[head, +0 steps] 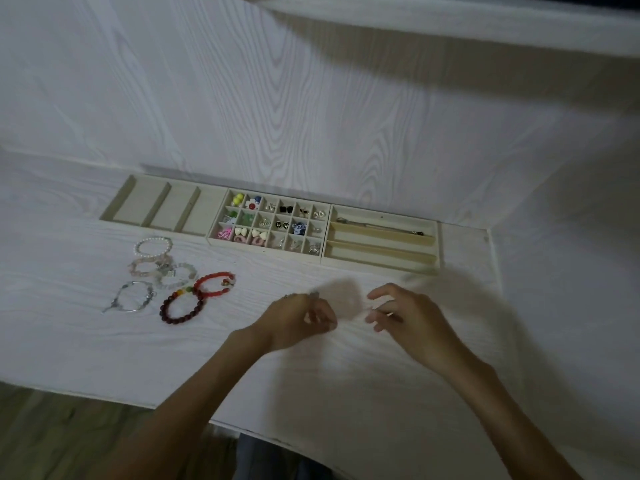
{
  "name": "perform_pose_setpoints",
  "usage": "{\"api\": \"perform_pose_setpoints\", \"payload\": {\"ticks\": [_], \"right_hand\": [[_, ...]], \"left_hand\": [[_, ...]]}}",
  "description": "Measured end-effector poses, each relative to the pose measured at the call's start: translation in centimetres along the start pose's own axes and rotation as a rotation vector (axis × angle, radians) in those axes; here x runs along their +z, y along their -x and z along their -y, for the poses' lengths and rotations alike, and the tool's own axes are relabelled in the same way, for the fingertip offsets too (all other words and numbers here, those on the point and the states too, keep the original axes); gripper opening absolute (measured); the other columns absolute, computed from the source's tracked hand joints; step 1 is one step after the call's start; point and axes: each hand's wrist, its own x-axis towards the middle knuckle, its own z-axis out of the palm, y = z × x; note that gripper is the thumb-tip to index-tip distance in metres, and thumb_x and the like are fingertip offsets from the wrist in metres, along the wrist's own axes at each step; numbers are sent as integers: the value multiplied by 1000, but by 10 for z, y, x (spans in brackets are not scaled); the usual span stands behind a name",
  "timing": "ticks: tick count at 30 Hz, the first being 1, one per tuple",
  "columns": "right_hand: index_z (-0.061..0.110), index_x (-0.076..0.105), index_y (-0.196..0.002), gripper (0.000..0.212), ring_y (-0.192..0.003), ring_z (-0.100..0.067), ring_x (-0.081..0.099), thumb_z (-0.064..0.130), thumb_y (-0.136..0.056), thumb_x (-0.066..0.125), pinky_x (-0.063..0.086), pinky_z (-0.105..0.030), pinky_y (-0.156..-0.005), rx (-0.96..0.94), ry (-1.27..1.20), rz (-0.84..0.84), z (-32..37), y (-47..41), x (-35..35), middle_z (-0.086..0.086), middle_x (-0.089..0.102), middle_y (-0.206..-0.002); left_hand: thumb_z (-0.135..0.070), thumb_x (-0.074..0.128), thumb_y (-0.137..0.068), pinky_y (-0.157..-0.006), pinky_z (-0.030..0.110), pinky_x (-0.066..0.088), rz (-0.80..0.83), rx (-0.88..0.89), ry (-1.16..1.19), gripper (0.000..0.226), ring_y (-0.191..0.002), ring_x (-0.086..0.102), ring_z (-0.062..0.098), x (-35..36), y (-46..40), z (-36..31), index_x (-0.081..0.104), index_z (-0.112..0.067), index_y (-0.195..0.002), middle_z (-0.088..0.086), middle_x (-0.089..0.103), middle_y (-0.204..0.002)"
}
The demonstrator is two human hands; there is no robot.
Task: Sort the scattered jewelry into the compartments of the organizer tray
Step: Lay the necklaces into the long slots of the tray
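Three cream organizer trays stand in a row at the back of the table. The left tray point(122, 199) has long bare slots. The grid tray point(266, 250) holds earrings and small charms in many cells. In the right tray point(437, 249), a thin silver chain point(377, 226) lies in the back slot. Several bracelets lie loose front-left: pearl point(152, 244), pink point(147, 267), pale point(177, 276), silver bangle point(133, 296), red point(214, 284) and dark red point(181, 306). My left hand point(298, 320) is curled, with a small silver piece point(314, 294) at its fingertips. My right hand point(407, 315) hovers beside it, fingers loosely bent; blur hides any contents.
The white wood-grain table point(104, 348) ends at a front edge near me, with the floor point(52, 438) below left. A white wall point(311, 98) rises right behind the trays. The table's right edge runs just past the right tray.
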Motion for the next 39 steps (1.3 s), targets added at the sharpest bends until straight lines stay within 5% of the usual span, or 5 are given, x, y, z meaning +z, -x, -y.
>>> {"api": "perform_pose_setpoints", "payload": {"ticks": [10, 18, 23, 32, 39], "right_hand": [[14, 71, -83, 4, -68, -17, 71, 10, -80, 70, 54, -16, -65, -29, -282, -82, 9, 9, -97, -1, 74, -77], [18, 68, -88, 8, -70, -14, 70, 12, -86, 64, 53, -31, -76, -33, -173, -272, -6, 0, -144, 2, 72, -82], [21, 65, -83, 12, -71, -19, 70, 11, -88, 61, 51, -26, -71, -14, -162, -389, -21, -23, -159, 2, 71, -82], [16, 65, -79, 14, -66, -25, 66, 4, -86, 63, 51, -33, -72, 105, -227, -447, -70, -59, -150, -11, 69, -80], [22, 68, -76, 11, -65, -17, 68, 14, -84, 67, 53, -32, -72, 167, -168, -425, -109, -90, -118, 3, 70, -72]], "left_hand": [[-24, 71, -83, -69, 5, 43, -110, 159, 110, 8, -77, 61, -4, -67, -31, -33, 71, -27, -90, -15, 69, -87], [-30, 72, -82, -79, 20, 50, -132, 236, 62, 8, -81, 63, -1, -103, -88, -75, 73, -27, -89, -10, 71, -87], [-30, 72, -81, -90, 37, 52, -139, 226, 6, 5, -88, 67, 8, -111, -134, -97, 70, -34, -84, -11, 71, -88], [-28, 68, -84, -82, 22, 47, -42, 82, -102, 11, -92, 64, 6, -90, -184, -91, 71, -30, -94, -11, 71, -97], [-34, 65, -86, -78, 22, 39, -55, 82, -351, 14, -92, 60, 2, -70, -192, -64, 70, -32, -99, -16, 69, -100]]}}
